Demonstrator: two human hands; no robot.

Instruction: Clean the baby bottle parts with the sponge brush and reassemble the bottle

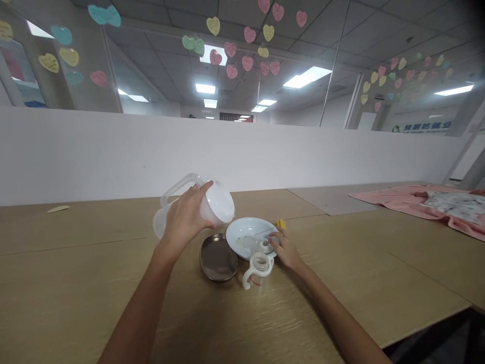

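Observation:
My left hand [186, 215] is wrapped round a translucent white pitcher [217, 202], which is tilted with its lidded top toward the right, above a dark metal tray [219, 259]. Beside the tray sits a white bowl [239, 228] with clear liquid and a small white piece [265, 246] in it. At the bowl's right rim is my right hand [283, 246], its fingers bent over the white piece; whether they grip it is unclear. A clear bottle with a white handled collar [260, 264] stands upright in front of the bowl. Something yellow [281, 224] shows behind my right fingers.
The wooden table [341, 283] meets a low white wall [265, 156] with glass above, dotted with heart-shaped notes. A pink cloth [394, 197] with a patterned fabric [454, 205] lies at the far right. A flat pale scrap [58, 208] lies at the far left.

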